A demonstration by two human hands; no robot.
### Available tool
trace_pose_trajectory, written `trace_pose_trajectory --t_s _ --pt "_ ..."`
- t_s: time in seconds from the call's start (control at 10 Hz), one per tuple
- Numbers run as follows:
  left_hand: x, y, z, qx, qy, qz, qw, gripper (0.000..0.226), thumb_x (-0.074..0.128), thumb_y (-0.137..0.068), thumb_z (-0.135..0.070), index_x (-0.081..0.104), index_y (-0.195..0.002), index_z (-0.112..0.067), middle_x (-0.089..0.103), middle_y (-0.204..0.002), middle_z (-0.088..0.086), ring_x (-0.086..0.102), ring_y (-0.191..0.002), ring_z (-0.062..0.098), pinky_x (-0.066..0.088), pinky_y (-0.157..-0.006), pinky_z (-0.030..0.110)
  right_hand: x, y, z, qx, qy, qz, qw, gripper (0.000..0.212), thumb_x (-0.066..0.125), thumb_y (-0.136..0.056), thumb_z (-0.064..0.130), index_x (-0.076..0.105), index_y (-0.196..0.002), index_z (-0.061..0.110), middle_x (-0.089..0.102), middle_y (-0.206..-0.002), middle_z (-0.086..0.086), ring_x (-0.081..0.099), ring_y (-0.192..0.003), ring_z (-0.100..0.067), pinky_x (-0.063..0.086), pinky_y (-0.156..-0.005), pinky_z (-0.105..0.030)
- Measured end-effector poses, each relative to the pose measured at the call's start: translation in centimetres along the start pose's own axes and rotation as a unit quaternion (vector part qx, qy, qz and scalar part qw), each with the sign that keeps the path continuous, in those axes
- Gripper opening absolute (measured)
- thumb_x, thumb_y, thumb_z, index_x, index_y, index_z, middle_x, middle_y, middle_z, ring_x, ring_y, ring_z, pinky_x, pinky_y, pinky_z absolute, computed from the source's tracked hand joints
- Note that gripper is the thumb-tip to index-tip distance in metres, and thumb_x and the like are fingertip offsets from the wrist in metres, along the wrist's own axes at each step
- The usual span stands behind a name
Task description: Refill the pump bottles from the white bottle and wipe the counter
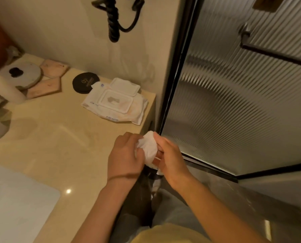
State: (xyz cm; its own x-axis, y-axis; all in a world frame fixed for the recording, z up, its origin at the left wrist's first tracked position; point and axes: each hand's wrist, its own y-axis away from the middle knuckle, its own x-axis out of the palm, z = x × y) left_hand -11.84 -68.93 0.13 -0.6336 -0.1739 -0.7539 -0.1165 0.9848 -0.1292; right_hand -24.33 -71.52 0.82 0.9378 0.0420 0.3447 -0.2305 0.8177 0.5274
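white crumpled wet wipe (148, 146) sits bunched between both hands, left hand (124, 155) and right hand (170, 156) each curled round it, at the right edge of the beige stone counter (58, 137); the counter spreads leftward, nearer the left hand.

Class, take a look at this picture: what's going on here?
A person's left hand and right hand both grip a crumpled white wipe, held at the right edge of the beige counter. A wipes pack lies on the counter by the wall, its lid flipped open.
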Motion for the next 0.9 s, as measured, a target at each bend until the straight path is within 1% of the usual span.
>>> trace_pose_trajectory --t_s 0.1,0.2,0.3,0.4,0.5,0.6,0.7,0.8,0.9 --pt "2.4 0.2 -0.9 0.056 -0.01 0.092 0.994 0.033 0.047 -0.079 -0.026 0.068 -0.101 -0.013 0.064 -0.096 0.005 0.055 -0.09 0.021 0.042 -0.077 0.025 -3.1 -0.2 -0.8 0.031 -0.003 -0.044 0.999 0.02 0.064 -0.086 0.022 0.066 -0.101 0.009 0.07 -0.091 -0.008 0.067 -0.078 -0.015 0.051 -0.06 -0.026" --pt "4.1 0.1 -1.3 0.022 0.052 0.2 0.978 0.022 0.058 -0.09 -0.021 0.067 -0.11 -0.022 0.063 -0.111 -0.005 0.054 -0.104 0.009 0.044 -0.093 0.027 -6.7 -1.4 -2.4 0.086 -0.014 -0.102 0.991 0.02 0.063 -0.085 0.01 0.065 -0.105 0.008 0.07 -0.095 -0.013 0.067 -0.08 -0.019 0.051 -0.06 -0.027" --pt "4.7 -0.5 -0.9 -0.052 0.07 0.26 0.962 0.025 0.058 -0.092 -0.024 0.064 -0.116 -0.026 0.06 -0.117 -0.01 0.054 -0.108 0.003 0.042 -0.094 0.018 -10.5 -3.8 -3.8 0.142 0.003 -0.137 0.98 0.022 0.059 -0.087 0.002 0.063 -0.108 0.003 0.069 -0.094 -0.014 0.066 -0.081 -0.022 0.053 -0.061 -0.03" --pt "5.4 -0.5 -0.7 -0.101 0.083 0.254 0.958 0.027 0.055 -0.094 -0.026 0.062 -0.12 -0.027 0.059 -0.114 -0.011 0.055 -0.103 0.001 0.042 -0.089 0.015 -13.5 -6.6 -4.6 0.196 0.018 -0.178 0.964 0.02 0.057 -0.087 -0.004 0.059 -0.106 0.001 0.063 -0.083 -0.012 0.061 -0.072 -0.022 0.053 -0.048 -0.025" --pt "6.2 0.0 -0.6 -0.151 0.115 0.247 0.95 0.027 0.056 -0.094 -0.025 0.063 -0.119 -0.027 0.062 -0.113 -0.009 0.057 -0.1 0.001 0.042 -0.088 0.014 -15.3 -10.4 -5.8 0.256 0.038 -0.206 0.944 0.025 0.054 -0.088 -0.003 0.054 -0.112 0.005 0.06 -0.092 -0.013 0.057 -0.07 -0.021 0.048 -0.037 -0.02" --pt "7.5 0.6 -0.2 -0.185 0.133 0.226 0.947 0.027 0.057 -0.093 -0.023 0.065 -0.118 -0.023 0.062 -0.115 -0.009 0.057 -0.1 0.002 0.043 -0.092 0.016 -16.4 -14.5 -8.0 0.269 0.076 -0.208 0.937 0.038 0.052 -0.089 -0.001 0.05 -0.126 0.006 0.057 -0.12 -0.016 0.058 -0.08 -0.026 0.049 -0.039 -0.026" --pt "8.7 1.2 0.4 -0.229 0.123 0.242 0.935 0.028 0.053 -0.095 -0.025 0.062 -0.122 -0.025 0.06 -0.119 -0.011 0.056 -0.106 0.004 0.042 -0.095 0.018 -15.7 -16.9 -8.9 0.276 0.058 -0.208 0.937 0.044 0.043 -0.093 -0.003 0.042 -0.132 0.016 0.049 -0.119 -0.015 0.058 -0.1 -0.034 0.054 -0.06 -0.035" --pt "9.5 1.4 0.9 -0.266 0.125 0.249 0.923 0.024 0.051 -0.096 -0.025 0.064 -0.117 -0.022 0.063 -0.115 -0.007 0.059 -0.102 0.008 0.044 -0.092 0.021 -15.3 -18.6 -9.2 0.281 0.051 -0.199 0.938 0.039 0.045 -0.094 -0.003 0.044 -0.129 0.016 0.045 -0.118 -0.015 0.051 -0.113 -0.036 0.053 -0.072 -0.037" --pt "10.4 1.0 1.3 -0.342 0.155 0.21 0.903 0.022 0.051 -0.096 -0.027 0.066 -0.111 -0.02 0.067 -0.109 -0.005 0.06 -0.101 0.009 0.044 -0.092 0.025 -15.3 -19.9 -9.3 0.321 0.047 -0.161 0.932 0.005 0.049 -0.095 0.005 0.053 -0.097 0.004 0.053 -0.106 -0.013 0.058 -0.088 -0.023 0.054 -0.067 -0.027"
